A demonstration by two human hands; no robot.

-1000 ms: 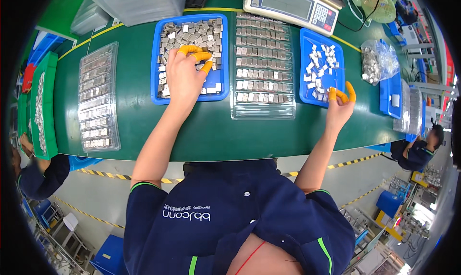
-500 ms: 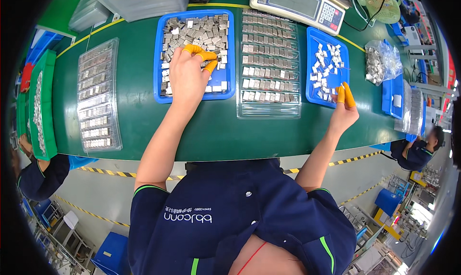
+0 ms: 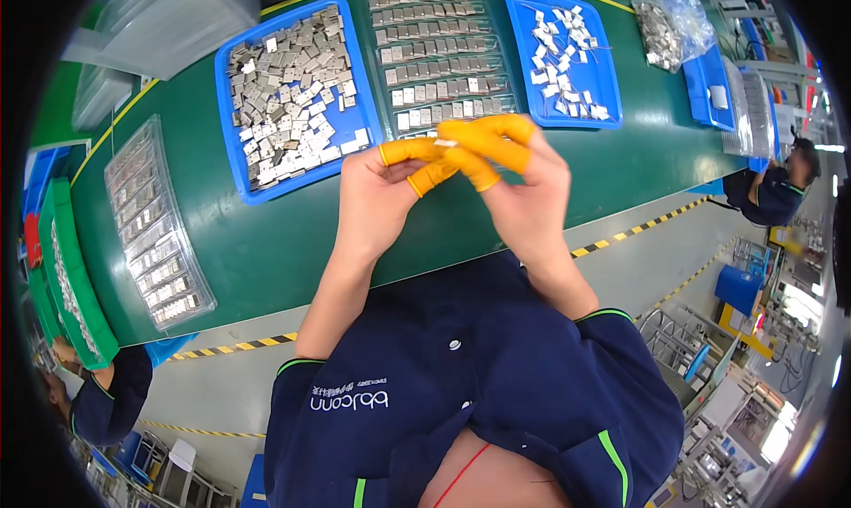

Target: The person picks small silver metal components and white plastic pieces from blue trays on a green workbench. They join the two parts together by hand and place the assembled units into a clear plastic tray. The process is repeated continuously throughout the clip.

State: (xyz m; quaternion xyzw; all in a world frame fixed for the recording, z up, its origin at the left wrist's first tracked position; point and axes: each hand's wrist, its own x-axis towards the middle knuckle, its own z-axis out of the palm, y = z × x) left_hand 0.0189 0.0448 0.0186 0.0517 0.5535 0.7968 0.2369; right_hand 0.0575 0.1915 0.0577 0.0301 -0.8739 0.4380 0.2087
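Note:
My left hand [image 3: 377,198] and my right hand [image 3: 527,184] meet in front of the middle clear tray, with yellow covers on their fingers. Both are closed in a pinch around a small whitish part [image 3: 445,143] that shows between the fingertips. The fingers hide most of it, so I cannot tell whether it is one piece or two. Left of my hands lies a blue tray [image 3: 232,167] full of small silver metal shells [image 3: 288,109]. To the right, another blue tray [image 3: 607,82] holds small white connectors [image 3: 560,60] with short wires. Rows of metal pieces fill the clear tray [image 3: 434,56].
A second clear tray [image 3: 160,233] of pieces lies at the left, near a green bin [image 3: 75,286]. Bagged parts [image 3: 665,34] and stacked clear trays [image 3: 753,109] stand at the right. Co-workers sit at both ends of the green table [image 3: 257,269].
My left hand has left the tray of metal shells and my right hand the connector tray. They have come together in the middle. The view has shifted and turned slightly.

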